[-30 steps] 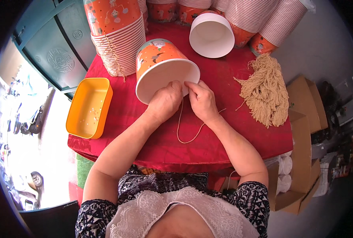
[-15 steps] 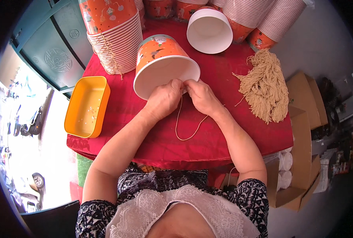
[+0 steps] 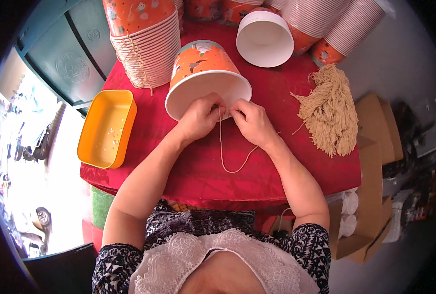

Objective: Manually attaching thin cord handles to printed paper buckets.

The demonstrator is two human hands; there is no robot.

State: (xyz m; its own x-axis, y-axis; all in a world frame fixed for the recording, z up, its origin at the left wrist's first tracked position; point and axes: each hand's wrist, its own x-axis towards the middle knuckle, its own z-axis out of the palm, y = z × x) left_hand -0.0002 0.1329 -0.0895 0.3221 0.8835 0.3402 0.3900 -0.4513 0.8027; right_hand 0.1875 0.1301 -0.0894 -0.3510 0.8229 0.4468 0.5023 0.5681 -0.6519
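An orange paper bucket (image 3: 203, 68) lies on its side on the red table (image 3: 276, 166), its white open mouth facing me. My left hand (image 3: 200, 117) grips the near rim of that bucket. My right hand (image 3: 249, 120) pinches a beige string (image 3: 223, 147) at the same rim. The string hangs down between both hands and loops over the cloth toward my right wrist.
A bundle of beige strings (image 3: 330, 112) lies at the right. A stack of orange buckets (image 3: 147, 39) stands at the back left, more stacks at the back right (image 3: 345, 24), and one bucket with its white inside showing (image 3: 264, 39). A yellow tray (image 3: 105, 127) sits at the left edge.
The bucket and both hands stay together at the rim. The string loop has shifted slightly on the cloth. The view moved a little.
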